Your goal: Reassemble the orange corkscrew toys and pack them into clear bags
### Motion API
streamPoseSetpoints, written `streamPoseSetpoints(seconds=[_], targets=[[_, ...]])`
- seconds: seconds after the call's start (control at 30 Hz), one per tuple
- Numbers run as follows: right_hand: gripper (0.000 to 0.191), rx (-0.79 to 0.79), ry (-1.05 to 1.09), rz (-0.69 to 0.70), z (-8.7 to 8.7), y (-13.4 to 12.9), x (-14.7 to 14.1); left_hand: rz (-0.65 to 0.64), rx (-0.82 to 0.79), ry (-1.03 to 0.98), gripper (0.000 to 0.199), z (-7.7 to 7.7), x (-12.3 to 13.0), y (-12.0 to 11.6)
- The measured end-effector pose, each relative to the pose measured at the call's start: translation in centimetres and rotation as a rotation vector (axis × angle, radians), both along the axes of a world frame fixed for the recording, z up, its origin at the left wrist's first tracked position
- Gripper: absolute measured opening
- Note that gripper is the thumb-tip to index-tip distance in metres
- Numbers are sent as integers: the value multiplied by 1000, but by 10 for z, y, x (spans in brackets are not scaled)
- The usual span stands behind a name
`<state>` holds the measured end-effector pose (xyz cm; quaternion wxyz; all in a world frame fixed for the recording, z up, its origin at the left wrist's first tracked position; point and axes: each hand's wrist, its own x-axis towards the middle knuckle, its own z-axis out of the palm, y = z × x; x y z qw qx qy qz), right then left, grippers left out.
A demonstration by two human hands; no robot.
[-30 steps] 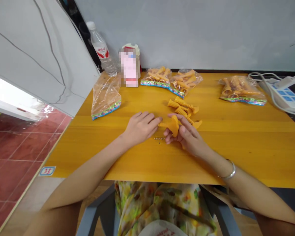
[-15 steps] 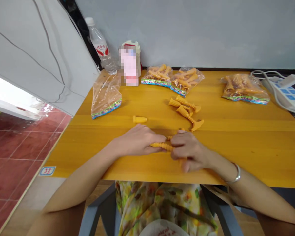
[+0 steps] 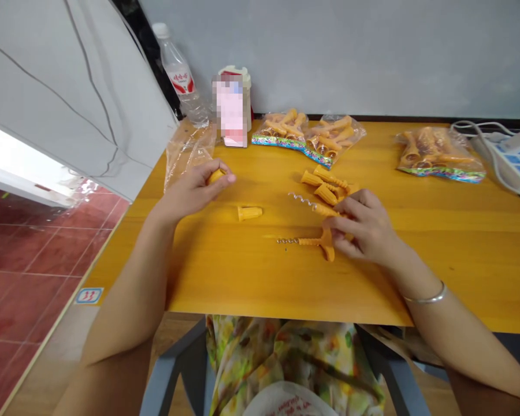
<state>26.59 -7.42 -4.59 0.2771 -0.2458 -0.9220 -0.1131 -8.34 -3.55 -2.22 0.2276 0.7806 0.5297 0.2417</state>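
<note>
Mid-worktop [image 3: 437, 271], toward the far edge | left hand [image 3: 193, 193] closed around small orange plastic cap [image 3: 215, 177] | right hand [image 3: 364, 225] fingers clamped on orange corkscrew [image 3: 325, 211], spiral bare | 2nd corkscrew [image 3: 314, 242] lying just beside, 3rd cap [image 3: 249, 213] between hands

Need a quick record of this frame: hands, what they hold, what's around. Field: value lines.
left hand: holds small orange plastic cap
right hand: holds orange corkscrew, metal spiral exposed
nearby: second corkscrew lying on table; loose orange cap
rest: wooden table; bagged orange parts; power strip; water bottle
</note>
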Motion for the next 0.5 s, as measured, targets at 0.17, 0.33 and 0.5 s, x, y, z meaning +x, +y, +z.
streamPoseSetpoints(seconds=[0.17, 0.33, 0.5], targets=[[20, -188, -38, -74, -18, 17, 5, -18, 61, 143, 45, -25, 10, 10], [22, -291, -140, -146, -28, 19, 5, -71, 37, 153, 45, -49, 13, 19], [24, -356, -168, -118, -27, 16, 3, -106, -5, 58, 46, -62, 12, 27]])
